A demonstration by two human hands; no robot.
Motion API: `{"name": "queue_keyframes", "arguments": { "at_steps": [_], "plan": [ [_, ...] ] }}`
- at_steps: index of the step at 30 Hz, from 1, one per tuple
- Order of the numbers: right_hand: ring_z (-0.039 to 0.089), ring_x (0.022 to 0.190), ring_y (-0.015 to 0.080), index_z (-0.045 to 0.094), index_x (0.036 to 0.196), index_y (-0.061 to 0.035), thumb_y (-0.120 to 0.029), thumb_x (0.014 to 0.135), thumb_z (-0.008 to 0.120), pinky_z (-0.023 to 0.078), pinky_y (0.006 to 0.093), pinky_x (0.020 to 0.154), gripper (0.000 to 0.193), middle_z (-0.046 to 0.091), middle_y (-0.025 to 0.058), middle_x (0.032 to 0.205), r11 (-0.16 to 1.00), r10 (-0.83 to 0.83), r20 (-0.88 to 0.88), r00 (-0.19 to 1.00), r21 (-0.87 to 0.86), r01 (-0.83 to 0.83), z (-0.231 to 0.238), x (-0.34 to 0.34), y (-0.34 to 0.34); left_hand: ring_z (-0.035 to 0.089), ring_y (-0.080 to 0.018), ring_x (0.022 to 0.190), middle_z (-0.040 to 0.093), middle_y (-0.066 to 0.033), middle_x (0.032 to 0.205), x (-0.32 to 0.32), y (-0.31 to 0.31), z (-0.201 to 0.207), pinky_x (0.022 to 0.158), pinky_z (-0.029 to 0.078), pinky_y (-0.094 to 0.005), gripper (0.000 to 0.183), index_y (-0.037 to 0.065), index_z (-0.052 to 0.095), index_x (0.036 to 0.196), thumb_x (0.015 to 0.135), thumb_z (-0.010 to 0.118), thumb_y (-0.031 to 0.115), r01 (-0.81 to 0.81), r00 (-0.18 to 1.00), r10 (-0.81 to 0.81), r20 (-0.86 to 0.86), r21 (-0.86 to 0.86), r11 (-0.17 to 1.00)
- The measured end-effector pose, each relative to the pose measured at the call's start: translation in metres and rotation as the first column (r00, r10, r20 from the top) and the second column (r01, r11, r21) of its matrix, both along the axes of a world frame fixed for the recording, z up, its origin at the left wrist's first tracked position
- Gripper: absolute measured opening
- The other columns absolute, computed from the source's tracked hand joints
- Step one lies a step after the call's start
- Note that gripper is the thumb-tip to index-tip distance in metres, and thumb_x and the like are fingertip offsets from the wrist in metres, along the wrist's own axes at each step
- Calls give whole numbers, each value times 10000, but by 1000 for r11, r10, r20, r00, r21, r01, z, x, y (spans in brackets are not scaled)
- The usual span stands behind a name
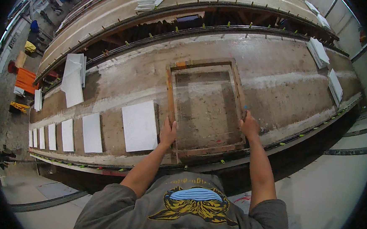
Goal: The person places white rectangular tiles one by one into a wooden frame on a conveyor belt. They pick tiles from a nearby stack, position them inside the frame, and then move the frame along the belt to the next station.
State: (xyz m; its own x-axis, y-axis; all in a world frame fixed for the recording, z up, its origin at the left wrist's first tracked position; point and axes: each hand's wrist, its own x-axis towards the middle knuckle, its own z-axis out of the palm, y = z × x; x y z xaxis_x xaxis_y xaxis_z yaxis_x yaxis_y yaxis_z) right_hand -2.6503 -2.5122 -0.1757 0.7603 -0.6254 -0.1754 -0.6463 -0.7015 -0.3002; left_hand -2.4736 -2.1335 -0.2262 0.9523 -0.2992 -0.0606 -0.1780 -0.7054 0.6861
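A rectangular wooden screen-printing frame (237, 85) with see-through mesh stretched across it is in front of me, over the long brown table. My left hand (167, 133) is closed round its left bar, near the lower corner. On the opposite bar, a little higher up, my right hand (249, 126) grips the wood. Through the mesh I see the stained table surface. Just left of the frame lies a white panel of cloth or paper (140, 126). Whether the frame rests flat on the table or hovers slightly above it, I cannot tell.
Several white pieces (92, 133) lie in a row leftward along the table's near edge. White stacks (73, 79) sit at the far left, with others (318, 53) at the far right. Rails with small yellow-green stops (282, 143) edge the table (278, 80). A second table (224, 3) stands beyond.
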Motion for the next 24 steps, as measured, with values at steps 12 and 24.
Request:
{"name": "queue_keyframes", "arguments": {
  "at_steps": [12,24],
  "plan": [
    [652,1038,451,436,1409,-51,-282,914,696,526,524,860,605,671,265,1131,997,-37,-8,999,65,37,-13,-17,-10,568,-483,1150,573,-308,1286,-31,-16,-3,943,467,-521,622,-35,434,1447,1020,516,409,-37,999,37,-3,37,999],
    [686,925,459,415,1398,-16,-278,873,732,564,515,785,667,701,254,1042,996,90,97,991,-27,-88,-32,-32,-21,580,-479,1152,580,-300,1301,-48,-17,-8,967,469,-509,631,-33,434,1457,1032,475,431,-98,995,99,-29,38,994]
  ]
}}
